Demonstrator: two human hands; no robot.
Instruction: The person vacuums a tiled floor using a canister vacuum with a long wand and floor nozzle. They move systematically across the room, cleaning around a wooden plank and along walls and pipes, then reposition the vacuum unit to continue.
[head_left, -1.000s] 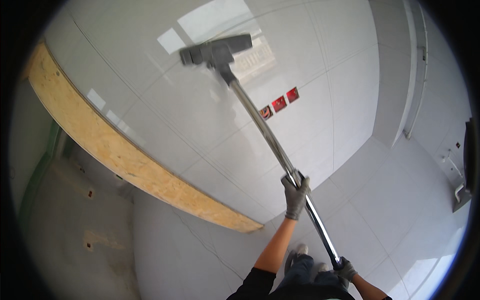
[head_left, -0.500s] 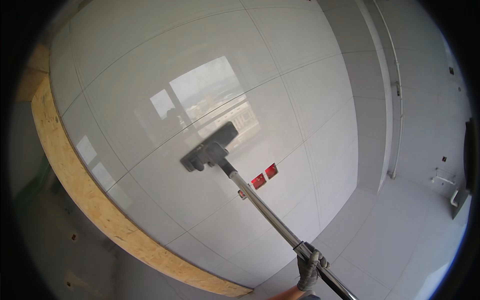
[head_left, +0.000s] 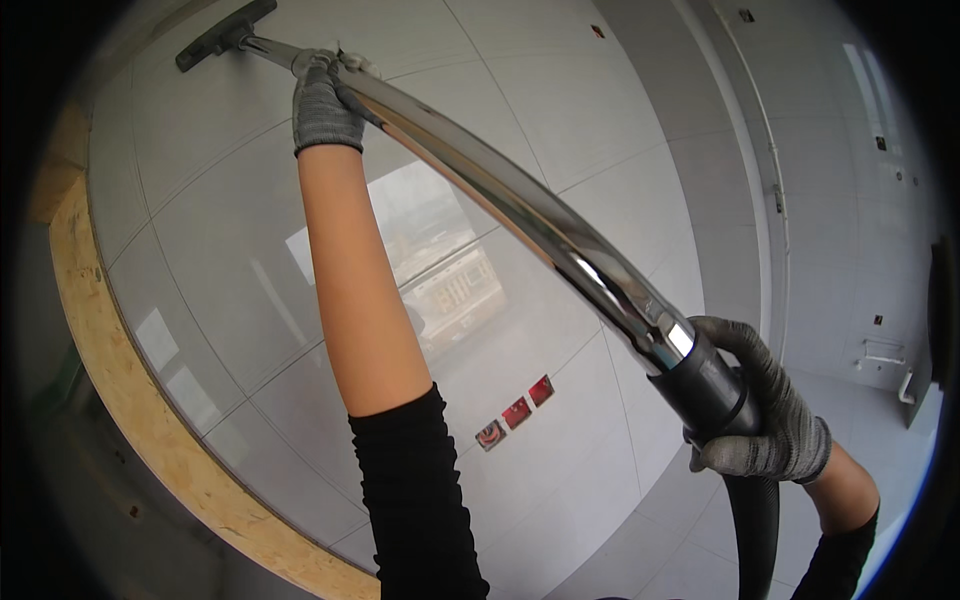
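A vacuum cleaner's metal wand (head_left: 530, 215) runs from upper left to lower right in front of a glossy tiled wall (head_left: 560, 400). Its dark, wide vacuum head (head_left: 222, 38) lies against the wall's tiles at the top left. Raised high, my left hand (head_left: 328, 105), in a grey glove, is closed round the far part of the wand. At the lower right, my grey-gloved right hand (head_left: 775, 410) wraps round the black collar (head_left: 705, 390) at the wand's near end. A black hose (head_left: 755, 530) hangs below that hand.
Three red wall boxes (head_left: 516, 412) sit in the tiles at lower middle. A wooden board edge (head_left: 140, 390) curves along the left and bottom of the tiled wall. A thin pipe (head_left: 775, 170) climbs the right-hand wall. Window light reflects off the tiles.
The vacuum head has moved up and left along the wall, away from the red boxes. Both my arms now reach into view; before, only one gloved hand showed on the wand.
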